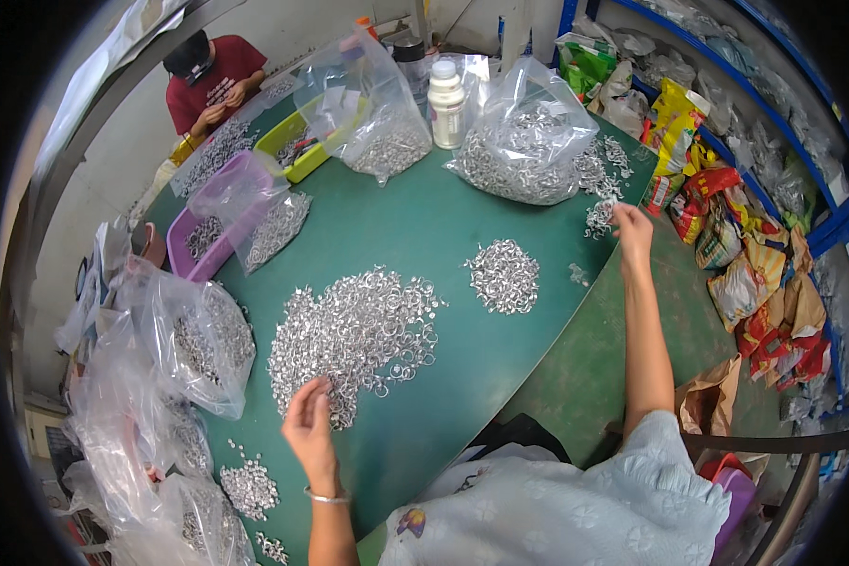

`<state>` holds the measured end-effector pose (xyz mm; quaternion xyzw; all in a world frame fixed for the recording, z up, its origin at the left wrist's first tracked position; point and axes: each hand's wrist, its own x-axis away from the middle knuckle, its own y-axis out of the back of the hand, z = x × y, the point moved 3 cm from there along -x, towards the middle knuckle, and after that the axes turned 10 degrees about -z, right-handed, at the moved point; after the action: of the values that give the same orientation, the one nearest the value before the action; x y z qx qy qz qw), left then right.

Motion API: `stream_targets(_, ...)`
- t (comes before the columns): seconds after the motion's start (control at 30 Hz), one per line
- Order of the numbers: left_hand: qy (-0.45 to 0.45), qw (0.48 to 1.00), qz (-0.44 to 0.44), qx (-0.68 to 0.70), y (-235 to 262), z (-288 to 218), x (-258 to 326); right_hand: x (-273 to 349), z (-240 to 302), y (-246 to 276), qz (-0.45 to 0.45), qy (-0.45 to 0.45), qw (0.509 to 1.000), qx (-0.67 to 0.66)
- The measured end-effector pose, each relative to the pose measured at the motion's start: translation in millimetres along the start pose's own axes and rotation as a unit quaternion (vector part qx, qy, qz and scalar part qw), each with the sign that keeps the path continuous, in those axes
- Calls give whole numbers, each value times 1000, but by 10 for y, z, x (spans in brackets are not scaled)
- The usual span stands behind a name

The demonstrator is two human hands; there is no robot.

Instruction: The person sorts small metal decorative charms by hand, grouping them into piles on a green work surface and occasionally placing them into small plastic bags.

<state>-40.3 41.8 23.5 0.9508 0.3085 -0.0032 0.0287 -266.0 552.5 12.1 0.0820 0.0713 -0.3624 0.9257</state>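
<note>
A large heap of small silvery metal ring-shaped pieces [358, 325] spreads over the green table. At its near edge, my left hand [309, 434] has its fingers drawn together against the thumb; whatever they pinch is too small to make out. My right arm reaches out to the table's right edge. There my right hand [634, 236] has its fingertips closed beside a little cluster of metal pieces [598, 219]; anything between them is hidden. Between the hands lies a smaller round pile of metal pieces [503, 276].
Clear plastic bags of metal parts stand at the back [524, 156] and left [203, 344]. A purple basket [181, 257], a green basket [297, 174] and a white bottle [446, 104] are on the table. A person in red [219, 85] works beyond. Colourful packages [717, 226] line blue shelving.
</note>
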Motion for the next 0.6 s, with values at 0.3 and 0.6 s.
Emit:
stream_targets(0.3, -349, 858, -161, 340, 1379, -1332, 353, -1638, -544, -683, -102, -52, 960, 256)
stream_targets(0.6, -125, 964, -163, -171, 750, -453, 238, -1226, -282, -560, -192, 317, 854, 366)
